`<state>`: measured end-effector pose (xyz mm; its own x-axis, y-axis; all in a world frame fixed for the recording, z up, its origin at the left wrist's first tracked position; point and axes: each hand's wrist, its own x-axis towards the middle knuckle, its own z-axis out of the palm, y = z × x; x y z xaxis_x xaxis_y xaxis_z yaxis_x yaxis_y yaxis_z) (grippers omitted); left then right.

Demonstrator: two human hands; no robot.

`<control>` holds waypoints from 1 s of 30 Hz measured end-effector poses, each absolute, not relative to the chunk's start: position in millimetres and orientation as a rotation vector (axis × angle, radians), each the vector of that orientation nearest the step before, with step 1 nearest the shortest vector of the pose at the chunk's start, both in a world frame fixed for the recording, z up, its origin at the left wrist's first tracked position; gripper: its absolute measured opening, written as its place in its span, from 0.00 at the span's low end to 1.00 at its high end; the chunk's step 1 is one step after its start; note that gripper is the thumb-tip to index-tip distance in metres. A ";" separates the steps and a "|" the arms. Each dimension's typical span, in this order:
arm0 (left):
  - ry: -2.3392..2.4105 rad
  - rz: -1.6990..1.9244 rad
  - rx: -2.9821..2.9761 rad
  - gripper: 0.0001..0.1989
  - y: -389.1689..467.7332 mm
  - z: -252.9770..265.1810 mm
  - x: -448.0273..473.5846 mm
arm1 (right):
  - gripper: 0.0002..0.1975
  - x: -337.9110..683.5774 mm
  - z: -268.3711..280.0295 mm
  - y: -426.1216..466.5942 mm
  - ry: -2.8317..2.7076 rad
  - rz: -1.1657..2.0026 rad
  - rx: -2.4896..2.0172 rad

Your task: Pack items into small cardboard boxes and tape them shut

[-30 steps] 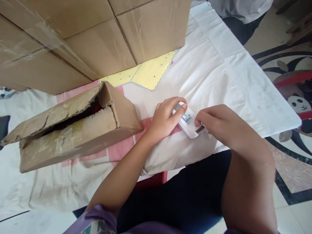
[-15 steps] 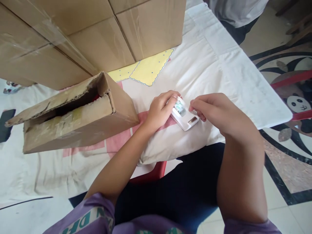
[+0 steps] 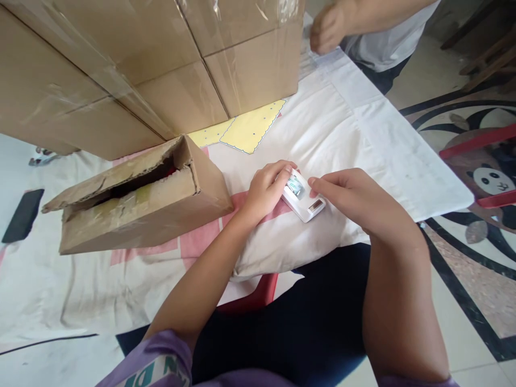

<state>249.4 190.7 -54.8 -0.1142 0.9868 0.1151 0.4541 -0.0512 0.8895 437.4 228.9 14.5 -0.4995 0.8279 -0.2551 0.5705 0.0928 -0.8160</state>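
A flat white rectangular device (image 3: 301, 203) lies on the cloth near the table's front edge. It has a small brown window at its near end and a shiny, green-marked patch towards its far end. My left hand (image 3: 269, 185) grips its far left edge, thumb on top and fingers curled over the side. Over its right side is my right hand (image 3: 342, 191), with thumb and forefinger pinched together close to the surface. Whatever may be between those fingertips is too small to make out, and its other fingers are mostly hidden.
A torn-open cardboard box (image 3: 133, 215) stands left of my hands. Behind it rise large taped cartons (image 3: 253, 70), with a yellow dotted sheet (image 3: 253, 129) partly beneath. A dark flat object (image 3: 23, 216) lies far left. Another person's hand (image 3: 328, 29) is at the table's far corner.
My right hand's pinched fingertips have come in closer to the white device. The other person's hand and forearm have come into view at the far corner. The camera view has shifted slightly.
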 end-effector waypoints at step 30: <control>1.611 1.045 1.631 0.11 191.8 -49.5 243.7 | 0.16 427.4 15.9 222.7 -2.122 1.140 -1.495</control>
<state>243.7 191.8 -49.5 -0.0529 0.9921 0.1138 0.5083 -0.0713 0.8582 427.4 222.7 15.9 -0.4104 0.8923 -0.1882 0.6494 0.1411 -0.7473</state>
